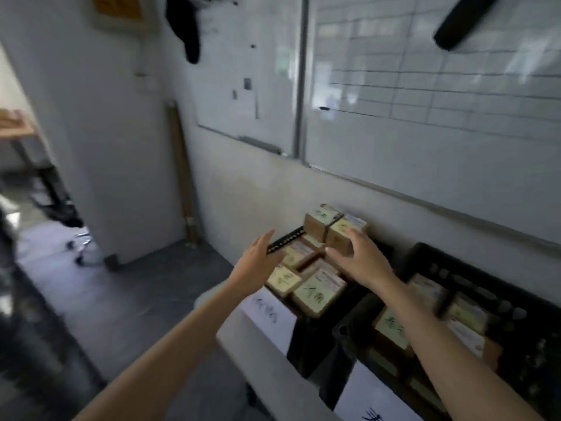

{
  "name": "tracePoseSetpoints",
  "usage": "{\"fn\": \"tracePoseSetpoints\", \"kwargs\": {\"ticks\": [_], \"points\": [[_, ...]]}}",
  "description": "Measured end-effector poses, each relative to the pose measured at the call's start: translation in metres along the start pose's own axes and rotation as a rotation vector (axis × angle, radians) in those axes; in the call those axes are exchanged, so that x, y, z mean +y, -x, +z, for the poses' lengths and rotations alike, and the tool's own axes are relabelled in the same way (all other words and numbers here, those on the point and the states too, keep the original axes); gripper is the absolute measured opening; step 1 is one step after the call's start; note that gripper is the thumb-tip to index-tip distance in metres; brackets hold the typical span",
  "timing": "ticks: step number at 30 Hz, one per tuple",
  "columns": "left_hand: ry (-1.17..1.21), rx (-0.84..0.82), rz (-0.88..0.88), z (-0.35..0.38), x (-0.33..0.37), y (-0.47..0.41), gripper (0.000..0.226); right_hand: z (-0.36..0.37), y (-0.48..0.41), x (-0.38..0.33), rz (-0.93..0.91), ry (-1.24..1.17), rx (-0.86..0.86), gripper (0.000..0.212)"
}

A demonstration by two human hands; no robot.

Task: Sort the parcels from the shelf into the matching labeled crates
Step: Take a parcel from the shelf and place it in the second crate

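Note:
Two black crates stand against the wall. The left crate (283,243) is packed with several brown parcels bearing yellow notes, two of them stacked on top at the back. My right hand (361,258) is wrapped around the front of the nearer stacked parcel (340,235); the other stacked parcel (318,223) sits just behind it. My left hand (258,259) hovers with spread fingers over the crate's left rim, touching nothing. A paper label (268,314) hangs on the left crate's front. The right crate (501,287) holds more parcels (391,329), and its label (373,402) shows below.
Two whiteboards (425,101) hang on the wall above the crates. A white surface (243,338) runs in front of the crates. A long cardboard tube (183,171) leans in the corner. Grey floor lies left, with a chair base (82,244) beyond a white pillar.

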State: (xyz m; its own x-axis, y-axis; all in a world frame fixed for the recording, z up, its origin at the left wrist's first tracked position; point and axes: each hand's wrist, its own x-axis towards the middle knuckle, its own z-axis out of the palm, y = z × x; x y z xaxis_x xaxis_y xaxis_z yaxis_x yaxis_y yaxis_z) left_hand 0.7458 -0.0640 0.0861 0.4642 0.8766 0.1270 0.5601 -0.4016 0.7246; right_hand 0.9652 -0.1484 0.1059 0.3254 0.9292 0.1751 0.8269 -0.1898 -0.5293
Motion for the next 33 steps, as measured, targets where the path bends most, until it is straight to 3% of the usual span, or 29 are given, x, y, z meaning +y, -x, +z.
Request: {"fn": "tracePoseSetpoints", "kwargs": {"ticks": [9, 16, 23, 33], "points": [[-0.26, 0.534, -0.361, -0.198, -0.123, 0.19, 0.08, 0.135, 0.024, -0.271, -0.642, -0.052, -0.271, 0.079], [-0.267, 0.725, -0.752, -0.302, -0.185, 0.391, 0.086, 0.235, 0.139, -0.454, -0.986, -0.153, -0.539, 0.076], [-0.321, 0.879, -0.971, -0.392, -0.225, 0.59, 0.085, 0.313, 0.301, -0.615, -1.212, -0.195, -0.715, 0.074], [-0.362, 1.048, -1.161, -0.496, -0.262, 0.814, 0.084, 0.39, 0.492, -0.795, -1.406, -0.276, -0.813, 0.075]]}}
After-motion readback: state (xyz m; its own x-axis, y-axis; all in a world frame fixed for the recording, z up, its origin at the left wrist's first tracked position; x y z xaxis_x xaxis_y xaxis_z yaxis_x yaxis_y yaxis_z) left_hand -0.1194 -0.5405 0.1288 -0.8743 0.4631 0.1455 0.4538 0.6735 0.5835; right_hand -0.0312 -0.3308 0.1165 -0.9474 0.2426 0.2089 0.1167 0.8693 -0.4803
